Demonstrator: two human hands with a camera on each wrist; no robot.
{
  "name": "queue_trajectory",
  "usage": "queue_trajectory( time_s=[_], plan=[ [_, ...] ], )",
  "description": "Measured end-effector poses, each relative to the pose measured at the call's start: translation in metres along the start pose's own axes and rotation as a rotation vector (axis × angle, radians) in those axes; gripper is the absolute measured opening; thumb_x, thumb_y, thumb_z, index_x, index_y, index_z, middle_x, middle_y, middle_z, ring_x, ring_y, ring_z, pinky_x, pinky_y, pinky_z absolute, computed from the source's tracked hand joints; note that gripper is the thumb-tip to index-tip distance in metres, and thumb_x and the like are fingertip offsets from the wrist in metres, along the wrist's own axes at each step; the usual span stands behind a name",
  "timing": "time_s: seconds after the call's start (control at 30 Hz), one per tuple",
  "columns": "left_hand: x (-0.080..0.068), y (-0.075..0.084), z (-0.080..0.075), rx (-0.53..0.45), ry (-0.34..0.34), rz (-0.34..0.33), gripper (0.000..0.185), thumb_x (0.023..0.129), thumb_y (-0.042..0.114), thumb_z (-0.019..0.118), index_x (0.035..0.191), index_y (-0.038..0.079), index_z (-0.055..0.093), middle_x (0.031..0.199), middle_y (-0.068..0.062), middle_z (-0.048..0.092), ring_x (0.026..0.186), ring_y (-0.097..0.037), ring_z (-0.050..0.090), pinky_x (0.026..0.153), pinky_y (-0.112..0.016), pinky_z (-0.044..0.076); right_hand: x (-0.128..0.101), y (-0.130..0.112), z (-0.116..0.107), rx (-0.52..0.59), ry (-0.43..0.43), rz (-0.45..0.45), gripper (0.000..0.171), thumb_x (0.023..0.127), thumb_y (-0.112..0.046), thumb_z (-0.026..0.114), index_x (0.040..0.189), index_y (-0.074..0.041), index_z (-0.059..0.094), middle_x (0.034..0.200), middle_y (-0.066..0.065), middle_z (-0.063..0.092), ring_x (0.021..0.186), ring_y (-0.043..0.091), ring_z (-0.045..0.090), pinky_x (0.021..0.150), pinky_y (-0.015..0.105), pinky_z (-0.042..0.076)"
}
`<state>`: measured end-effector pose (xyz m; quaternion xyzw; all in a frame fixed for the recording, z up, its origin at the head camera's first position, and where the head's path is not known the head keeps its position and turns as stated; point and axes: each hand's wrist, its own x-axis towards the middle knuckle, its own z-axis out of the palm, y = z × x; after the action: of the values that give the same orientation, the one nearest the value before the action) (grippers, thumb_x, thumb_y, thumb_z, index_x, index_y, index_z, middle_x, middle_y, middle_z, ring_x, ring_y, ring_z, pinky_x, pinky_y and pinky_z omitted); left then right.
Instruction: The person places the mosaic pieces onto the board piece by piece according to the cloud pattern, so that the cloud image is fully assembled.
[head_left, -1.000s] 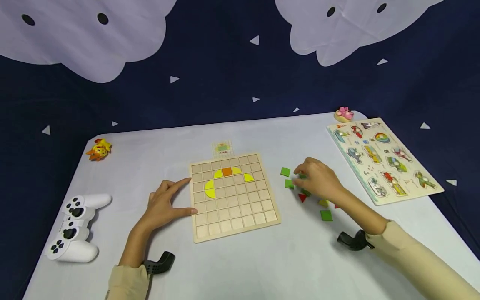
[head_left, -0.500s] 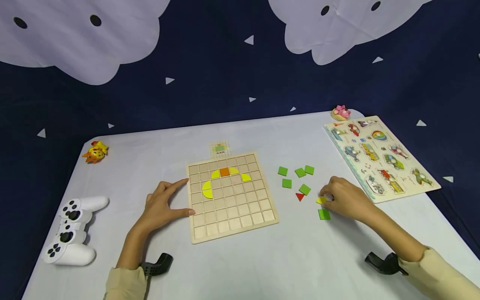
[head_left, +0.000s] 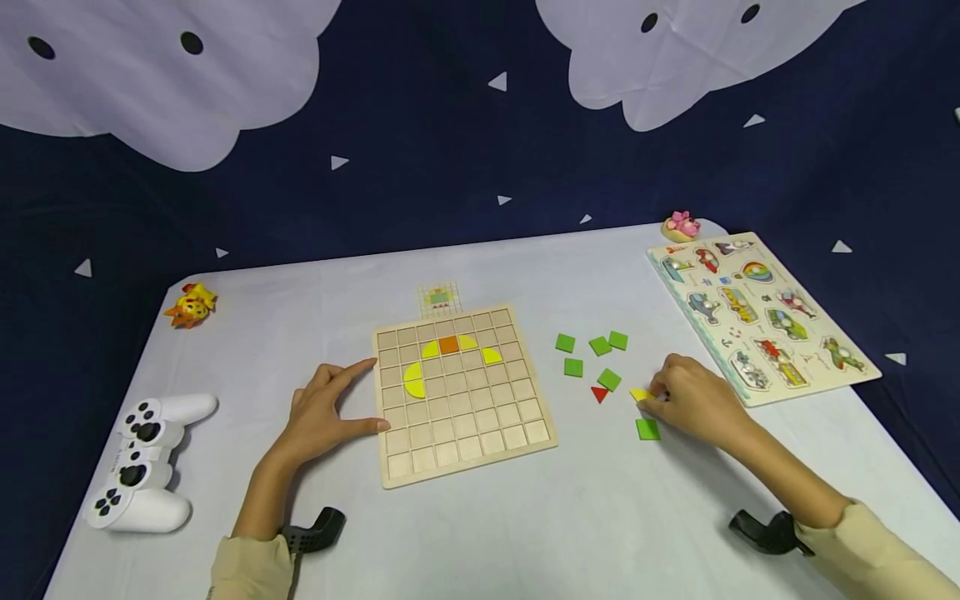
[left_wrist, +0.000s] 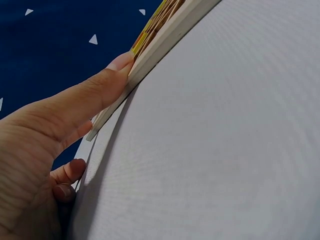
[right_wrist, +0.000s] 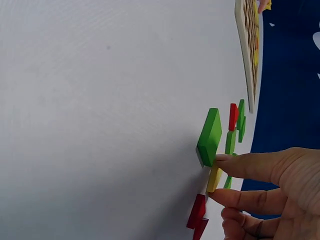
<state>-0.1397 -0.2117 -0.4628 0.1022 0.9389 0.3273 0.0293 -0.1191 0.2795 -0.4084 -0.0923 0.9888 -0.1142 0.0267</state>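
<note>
Head view shows the yellow tile (head_left: 640,394) on the bench (head_left: 525,517) beside the green square (head_left: 647,429), pinched by my right hand (head_left: 693,400). My left hand (head_left: 326,408), fingers straight, steadies the grid board (head_left: 461,392). I judge this the pickup; next comes a clean lift.

The head camera is looking down across the table (head_left: 525,517); the wrist cameras are skimming its surface up close, each sharing with it the wooden grid board (head_left: 459,390) (left_wrist: 165,37) (right_wrist: 248,45)
</note>
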Motion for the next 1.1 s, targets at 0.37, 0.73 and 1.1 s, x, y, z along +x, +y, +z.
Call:
queue_trajectory(
  time_s=[0.37,0.73,1.1],
  plan=[
    [0.002,0.000,0.000,0.009,-0.002,0.005,0.097,0.066,0.049,0.089,0.149,0.022,0.046,0.112,-0.012,0.049,0.096,-0.023,0.044,0.084,-0.042,0.025,-0.003,0.004,0.006,0.031,0.101,-0.020,0.015,0.077,-0.016,0.082,0.081,-0.003,0.074,0.078,0.004,0.058,0.068,0.016,0.052,0.058,0.035,0.043],
    [0.002,-0.001,0.001,0.008,-0.003,0.005,0.098,0.066,0.050,0.088,0.150,0.023,0.045,0.113,-0.013,0.050,0.097,-0.024,0.045,0.084,-0.043,0.025,-0.003,0.009,0.008,0.098,0.068,-0.103,0.026,0.079,-0.008,0.079,0.105,-0.006,0.077,0.083,0.002,0.052,0.073,0.013,0.044,0.058,0.027,0.036],
    [0.000,0.000,0.000,0.004,0.002,0.002,0.097,0.066,0.049,0.088,0.149,0.022,0.046,0.113,-0.013,0.050,0.100,-0.024,0.046,0.084,-0.043,0.025,-0.005,0.012,0.009,0.095,0.073,-0.154,0.029,0.080,-0.012,0.081,0.109,-0.010,0.076,0.086,0.001,0.053,0.072,0.009,0.042,0.056,0.025,0.035]
  ],
)
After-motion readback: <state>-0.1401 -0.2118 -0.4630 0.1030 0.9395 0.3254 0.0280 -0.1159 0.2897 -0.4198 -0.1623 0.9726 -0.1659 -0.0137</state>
